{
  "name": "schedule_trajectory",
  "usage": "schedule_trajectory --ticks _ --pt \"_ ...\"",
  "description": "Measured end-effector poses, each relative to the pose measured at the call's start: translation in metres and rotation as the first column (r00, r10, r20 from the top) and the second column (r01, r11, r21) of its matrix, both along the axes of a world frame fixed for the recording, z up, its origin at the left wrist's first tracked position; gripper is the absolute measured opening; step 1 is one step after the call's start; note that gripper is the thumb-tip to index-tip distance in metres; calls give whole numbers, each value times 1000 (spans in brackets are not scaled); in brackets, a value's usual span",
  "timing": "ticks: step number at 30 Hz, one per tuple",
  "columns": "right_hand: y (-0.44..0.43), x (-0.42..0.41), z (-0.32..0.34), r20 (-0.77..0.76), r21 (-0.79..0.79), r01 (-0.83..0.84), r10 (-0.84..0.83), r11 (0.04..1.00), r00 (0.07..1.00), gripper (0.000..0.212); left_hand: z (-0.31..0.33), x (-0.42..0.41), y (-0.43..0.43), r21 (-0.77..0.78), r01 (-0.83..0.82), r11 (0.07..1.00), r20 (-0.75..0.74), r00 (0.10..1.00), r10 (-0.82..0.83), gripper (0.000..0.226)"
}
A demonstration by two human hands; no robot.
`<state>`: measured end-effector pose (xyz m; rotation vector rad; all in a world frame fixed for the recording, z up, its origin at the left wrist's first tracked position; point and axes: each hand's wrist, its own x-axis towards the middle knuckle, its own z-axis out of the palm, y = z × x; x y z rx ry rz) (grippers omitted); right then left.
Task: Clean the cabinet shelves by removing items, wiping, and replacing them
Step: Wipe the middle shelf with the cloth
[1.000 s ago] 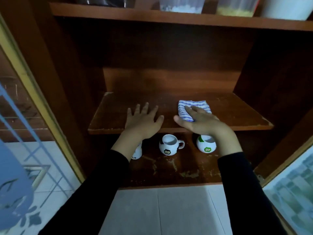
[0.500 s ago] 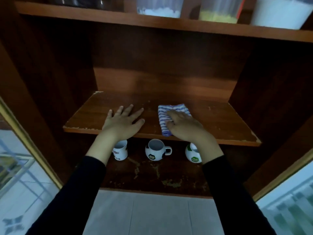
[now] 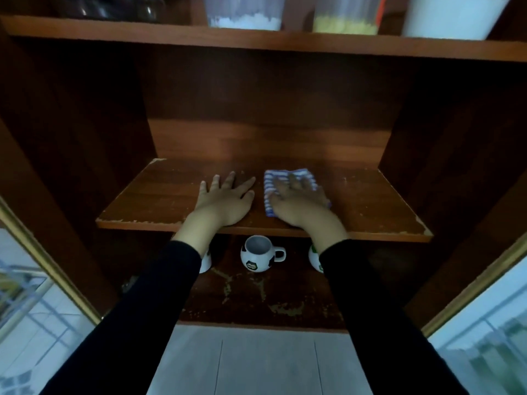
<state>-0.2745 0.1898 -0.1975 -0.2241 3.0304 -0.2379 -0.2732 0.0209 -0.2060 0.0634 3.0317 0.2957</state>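
Head view: left hand (image 3: pixel 225 199) flat on the shelf (image 3: pixel 159 195), fingers (image 3: pixel 231 179) spread, right hand's (image 3: pixel 299 203) straight fingers pressing the striped cloth (image 3: pixel 269 181) just beside them; a sweep past the front edge could drop it onto the mugs (image 3: pixel 256 256) below.

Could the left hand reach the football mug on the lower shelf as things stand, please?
Probably yes: the left hand lies flat on the shelf above, and the mug stands uncovered just below its front edge.

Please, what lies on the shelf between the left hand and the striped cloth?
Nothing lies there. Only a narrow strip of bare shelf separates the left hand from the blue-striped cloth, which the right hand presses flat. The head view shows it.
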Motion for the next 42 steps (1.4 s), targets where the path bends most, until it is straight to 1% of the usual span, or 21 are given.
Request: schedule_trajectory --ticks 2,4,6,8,10,12,16,18,19,21,24,25,27,29,31,33,35,36,38,40,42 --pt "4 17 -5 -16 -9 -76 75 997 997 54 -2 1 0 -3 1 1000 -2 1000 -1 52" --pt "37 30 -8 -39 -3 -68 68 998 997 52 -3 1 -3 0 22 1000 -9 1000 -22 53" --pt "84 31 -8 -42 24 83 -82 996 996 51 -4 1 -10 1 49 999 -10 999 -49 54" --pt "119 22 -1 -6 33 303 -303 952 953 53 -5 2 -19 2 49 999 -17 999 -49 55" --pt "121 4 4 16 32 413 -414 910 910 56 -6 3 -23 12 29 1000 -38 999 -29 54" --pt "86 -12 4 1 46 363 -363 931 932 57 -7 3 -22 17 15 1000 -53 998 -14 54" --pt "-5 -3 -4 -56 10 26 -26 1000 998 53 -8 2 -22 18 -15 1000 -64 998 16 57" --pt "-10 18 -8 -71 -5 -93 93 996 993 51 -8 3 -23 22 -19 1000 -69 997 20 58" --pt "2 28 -10 -84 -21 -106 104 994 991 50 -8 3 -23 24 -13 1000 -70 997 14 58" --pt "49 38 -12 -110 -11 -7 6 1000 994 48 -9 5 -24 32 -2 999 -71 998 4 58" --pt "118 30 -6 -53 24 293 -291 956 955 51 -9 6 -22 36 -6 999 -87 996 9 58" --pt "126 20 -4 -37 17 357 -356 934 934 52 -9 7 -21 32 -10 999 -99 995 13 57" --pt "112 -2 -3 -31 6 401 -401 916 916 53 -9 7 -20 33 -18 999 -113 993 21 56" --pt "70 -20 -3 -22 -18 321 -321 947 947 53 -8 6 -24 28 -27 999 -109 994 29 55" --pt "16 -19 -8 -58 -26 131 -132 991 990 54 -7 3 -32 23 -17 1000 -82 996 19 54" --pt "-25 6 -11 -77 -15 -33 32 999 997 53 -7 1 -38 22 -9 1000 -57 998 10 53" --pt "-26 34 -13 -81 -29 -103 100 994 992 51 -8 1 -38 8 -7 1000 -63 998 7 53" --pt "-11 43 -12 -88 -36 -96 93 995 992 50 -8 2 -37 1 -3 1000 -71 997 3 53" --pt "40 46 -12 -101 -20 -3 1 1000 995 49 -10 4 -35 -8 7 1000 -83 997 -8 54" --pt "96 37 -6 -38 26 170 -169 985 985 50 -11 8 -33 -11 10 1000 -88 996 -11 54" --pt "128 22 -2 -12 24 331 -331 943 944 52 -10 10 -32 -11 7 1000 -87 996 -8 55"
